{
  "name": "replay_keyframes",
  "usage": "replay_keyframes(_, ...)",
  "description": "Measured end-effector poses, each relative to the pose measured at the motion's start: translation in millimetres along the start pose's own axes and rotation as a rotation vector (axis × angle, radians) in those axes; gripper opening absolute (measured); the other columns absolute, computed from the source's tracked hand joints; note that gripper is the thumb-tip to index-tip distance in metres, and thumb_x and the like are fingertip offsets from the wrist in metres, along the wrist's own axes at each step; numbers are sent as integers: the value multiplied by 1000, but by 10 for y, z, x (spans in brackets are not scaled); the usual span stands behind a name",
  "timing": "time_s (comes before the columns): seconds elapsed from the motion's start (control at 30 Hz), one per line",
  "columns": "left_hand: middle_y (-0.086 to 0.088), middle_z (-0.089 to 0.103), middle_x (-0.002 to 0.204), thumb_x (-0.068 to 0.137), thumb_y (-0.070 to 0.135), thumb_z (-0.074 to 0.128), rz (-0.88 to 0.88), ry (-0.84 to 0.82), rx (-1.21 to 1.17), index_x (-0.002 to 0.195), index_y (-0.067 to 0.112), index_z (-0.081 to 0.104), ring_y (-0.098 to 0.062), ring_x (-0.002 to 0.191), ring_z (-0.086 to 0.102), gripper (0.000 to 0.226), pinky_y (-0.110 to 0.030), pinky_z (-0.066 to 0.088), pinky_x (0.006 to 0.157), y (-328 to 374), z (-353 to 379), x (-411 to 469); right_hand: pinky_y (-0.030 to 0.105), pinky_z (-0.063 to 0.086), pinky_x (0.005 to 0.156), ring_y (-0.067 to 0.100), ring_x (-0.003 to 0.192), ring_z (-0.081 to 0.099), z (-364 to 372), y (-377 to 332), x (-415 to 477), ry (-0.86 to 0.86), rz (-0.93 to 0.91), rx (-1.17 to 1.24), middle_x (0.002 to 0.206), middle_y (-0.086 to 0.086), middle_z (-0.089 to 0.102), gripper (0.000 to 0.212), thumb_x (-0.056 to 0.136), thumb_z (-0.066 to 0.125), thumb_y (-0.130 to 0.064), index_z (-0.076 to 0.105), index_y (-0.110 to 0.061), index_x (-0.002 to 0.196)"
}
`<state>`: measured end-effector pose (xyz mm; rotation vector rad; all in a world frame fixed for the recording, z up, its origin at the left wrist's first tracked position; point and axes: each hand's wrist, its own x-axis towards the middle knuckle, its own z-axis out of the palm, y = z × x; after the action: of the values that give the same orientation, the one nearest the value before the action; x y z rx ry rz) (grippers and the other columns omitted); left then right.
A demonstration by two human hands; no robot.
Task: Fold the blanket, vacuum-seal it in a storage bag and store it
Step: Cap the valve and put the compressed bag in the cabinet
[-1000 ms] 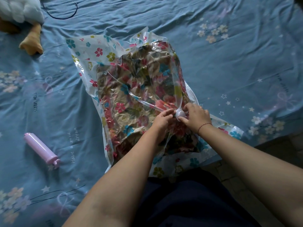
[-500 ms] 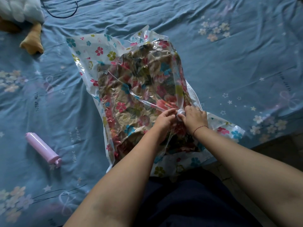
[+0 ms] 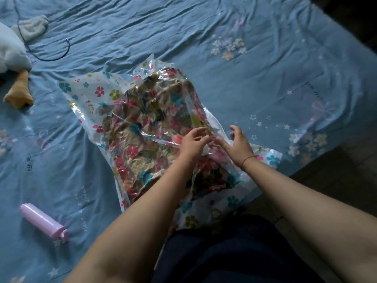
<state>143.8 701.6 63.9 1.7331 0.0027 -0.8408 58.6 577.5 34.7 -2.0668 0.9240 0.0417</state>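
Risk: if the valve [image 3: 206, 149] cap isn't seated, air creeps back and the blanket [image 3: 146, 127] swells in its bag [image 3: 98, 92]. My left hand [image 3: 193, 142] is loosely curled and my right hand [image 3: 238, 144] is spread; neither grips anything. The valve lies between them, just under my fingertips [image 3: 220, 142]; contact is too blurred to call. The bag lies on the bed [image 3: 265, 78], and the pump [image 3: 43, 220] is well apart, to my left.

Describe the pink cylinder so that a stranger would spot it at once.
Start with the wrinkled blue bedsheet. Left of the flower-printed clear plastic storage bag, near the sheet's lower left, lies a smooth pale pink plastic cylinder. It is the only pink tube there, lying apart from everything.
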Motion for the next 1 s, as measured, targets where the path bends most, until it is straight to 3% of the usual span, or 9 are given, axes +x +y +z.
replay_keyframes(0.1, -17, 60, 117, 91, 0, 63, 53, -101, 72, 130, -1, 54, -18, 95, 58, 40, -27, 52, 82, 188, 359, 2, 34, 39, 103, 27, 121, 49, -406, 180, -103, 114, 72, 165, 133, 18, 46, 76, 85, 71, -35, 32, -6, 144)
replay_keyframes(0.2, -18, 57, 131, 89, 5, 67, 118, -231, 205, 134, 3, 52, -19, 109, 54, 48, -32, 47, 95, 347, 889, -61, 30, 39, 100, 25, 121, 49, -879, 479, -233, 262, 140, 285, 133, 17, 46, 75, 85, 71, -30, 31, -6, 144)
replay_keyframes(0.33, -11, 57, 132, 86, 11, 73, 205, -419, 338, 136, 10, 51, -22, 117, 55, 55, -37, 46, 103, 554, 1782, -352, 23, 40, 90, 18, 108, 51, -1641, 1021, -549, 503, 233, 449, 126, 14, 49, 72, 84, 73, -23, 34, -6, 142)
replay_keyframes(0.5, -10, 58, 133, 85, 10, 73, 294, -659, 417, 136, 9, 51, -16, 112, 54, 55, -26, 44, 90, 715, 3197, -890, 33, 45, 95, 17, 105, 51, -2713, 1922, -1232, 777, 328, 550, 114, 6, 46, 67, 87, 70, -22, 35, -7, 141)
replay_keyframes(0.7, -8, 61, 129, 83, 15, 76, 415, -901, 490, 135, 10, 54, -14, 111, 57, 56, -25, 47, 89, 531, 5070, -1918, 47, 46, 99, 18, 100, 51, -3891, 3212, -2368, 1074, 457, 564, 111, 5, 46, 66, 85, 72, -23, 37, -8, 139)
replay_keyframes(0.77, -8, 60, 131, 84, 13, 75, 476, -982, 518, 135, 8, 53, -13, 107, 57, 55, -24, 48, 89, 445, 5646, -2335, 45, 46, 99, 20, 102, 52, -4270, 3571, -2811, 1159, 494, 553, 111, 6, 47, 66, 86, 71, -22, 37, -7, 140)
replay_keyframes(0.9, -4, 61, 128, 85, 13, 74, 565, -1134, 535, 131, 12, 55, -19, 118, 58, 50, -35, 50, 94, 347, 6689, -3180, 44, 47, 97, 25, 113, 55, -4997, 4162, -3754, 1325, 556, 515, 123, 9, 51, 68, 87, 69, -31, 34, -13, 142)
replay_keyframes(1.0, -6, 60, 128, 85, 13, 73, 585, -1265, 530, 131, 9, 56, -19, 119, 57, 49, -29, 48, 90, 354, 7313, -3773, 32, 45, 88, 25, 115, 55, -5451, 4483, -4393, 1476, 593, 505, 130, 11, 51, 65, 89, 67, -30, 34, -13, 142)
